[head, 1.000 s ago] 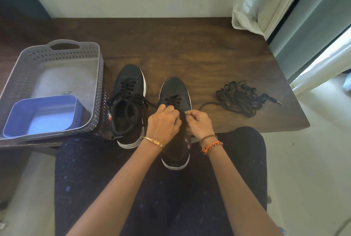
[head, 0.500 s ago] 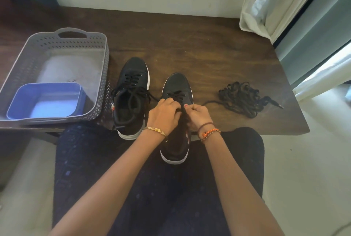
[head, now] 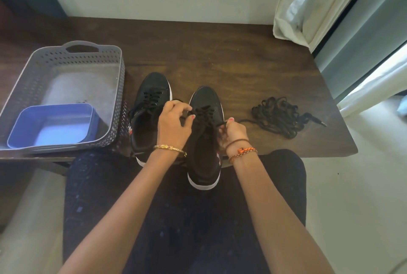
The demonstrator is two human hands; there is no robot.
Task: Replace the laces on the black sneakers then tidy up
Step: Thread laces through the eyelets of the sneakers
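Hands work on the right sneaker [head: 204, 141], overhanging the table [head: 242, 57] edge: right hand [head: 233, 132] pinches its lace end to thread it, left hand [head: 174, 126], fingers loosely spread, steadies the tongue.

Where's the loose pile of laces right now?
The lace pile lies on the table toward its right edge, just right of the right sneaker.
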